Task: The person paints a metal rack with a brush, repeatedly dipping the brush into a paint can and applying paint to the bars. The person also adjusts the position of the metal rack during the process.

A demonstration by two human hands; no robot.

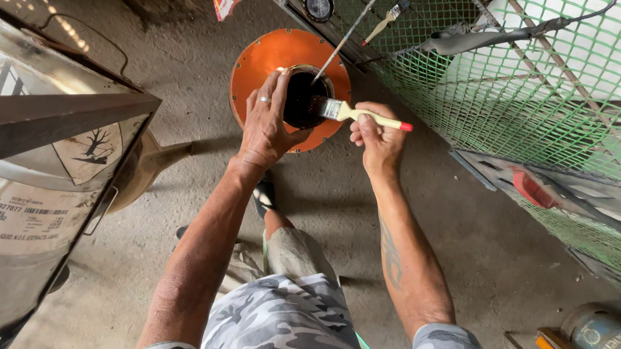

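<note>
A round orange lid (257, 68) lies on the concrete floor with a small open can of dark liquid (303, 100) standing on it. My left hand (268, 115), a ring on one finger, grips the can's rim from the left. My right hand (376, 137) holds a pale-handled paintbrush (356, 113) with a red tip, its bristles at the can's right edge. A thin stick (353, 27) leans out of the can toward the mesh.
A big metal drum (6, 178) in a dark steel frame stands at left. Green mesh fencing (552, 96) runs along the right, with a second small brush (387, 19) by its base. A blue cylinder (617, 347) and rods lie at lower right. My knees in camouflage trousers fill the bottom.
</note>
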